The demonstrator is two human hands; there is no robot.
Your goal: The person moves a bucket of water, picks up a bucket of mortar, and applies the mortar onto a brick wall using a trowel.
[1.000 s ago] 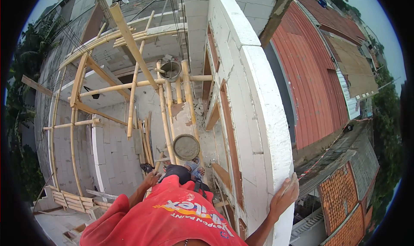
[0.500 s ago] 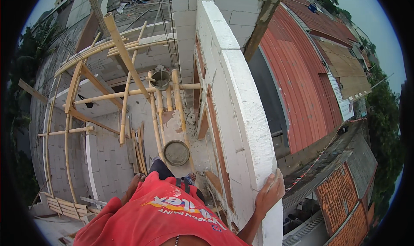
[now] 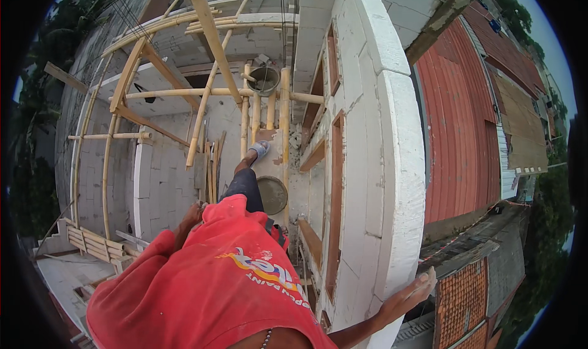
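My right hand (image 3: 414, 294) rests on top of the white block wall (image 3: 402, 183) at my right, fingers stretched out past its outer edge. Beside my hip on the left hangs my left hand (image 3: 195, 214); its fingers are small and partly hidden, so I cannot tell whether it holds anything. One sandalled foot (image 3: 260, 149) is set forward on a narrow board (image 3: 277, 146) between bamboo poles. Just behind that foot is a round tub of grey mortar (image 3: 272, 196), partly covered by my leg.
A second bucket (image 3: 264, 82) stands farther ahead by a bamboo crossbar (image 3: 171, 93). An upright bamboo pole (image 3: 211, 33) and a wooden frame (image 3: 127, 73) stand to the left. Brown window frames (image 3: 335, 196) line the wall. Beyond it lie red metal roofs (image 3: 456, 128), lower down.
One foot has stepped forward past the mortar tub. My right hand has shifted outward over the wall's outer edge. The view has moved, so the wall now appears farther right.
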